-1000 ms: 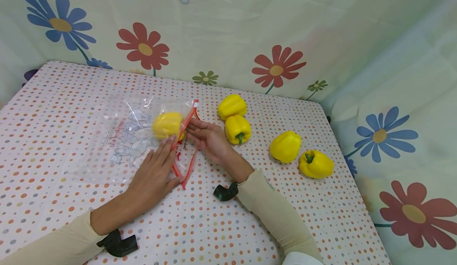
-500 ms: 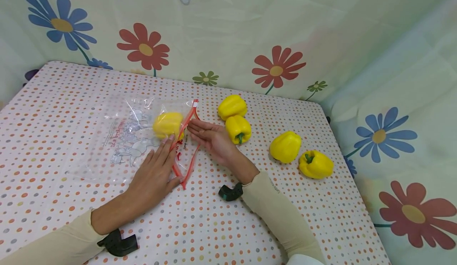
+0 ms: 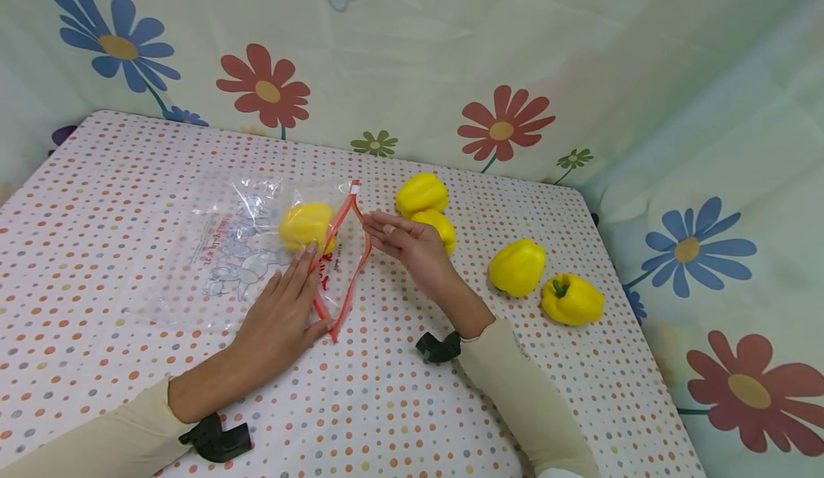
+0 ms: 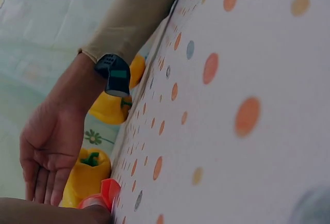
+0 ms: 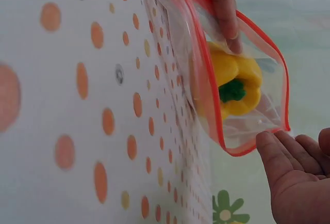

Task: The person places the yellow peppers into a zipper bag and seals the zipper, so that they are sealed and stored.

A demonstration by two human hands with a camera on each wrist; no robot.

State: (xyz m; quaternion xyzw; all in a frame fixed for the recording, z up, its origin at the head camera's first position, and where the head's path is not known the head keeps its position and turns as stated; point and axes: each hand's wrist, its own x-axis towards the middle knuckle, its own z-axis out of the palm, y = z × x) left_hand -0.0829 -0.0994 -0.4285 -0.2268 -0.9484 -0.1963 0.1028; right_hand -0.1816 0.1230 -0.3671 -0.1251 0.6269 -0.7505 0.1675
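Observation:
A clear zip bag (image 3: 251, 263) with a red zip edge lies on the table in the head view. One yellow bell pepper (image 3: 302, 224) is inside it, near the mouth. My left hand (image 3: 277, 313) rests on the bag with straight fingers over the mouth's edge, its thumb at the near red corner. Beside the gaping mouth, my right hand (image 3: 412, 252) has straight fingers, their tips right at the red rim, and holds nothing. In the right wrist view, the pepper's green stem (image 5: 232, 91) faces out through the mouth.
Behind my right hand are two more yellow peppers (image 3: 421, 193), the nearer one partly hidden. Farther right sit another pepper (image 3: 517, 268) and one with its stem showing (image 3: 573, 299). A flowered curtain (image 3: 399, 56) hangs behind the dotted table (image 3: 386, 406).
My right hand has drawn back to the right from the bag's mouth, and the mouth has spread wider. My left hand has stayed on the bag.

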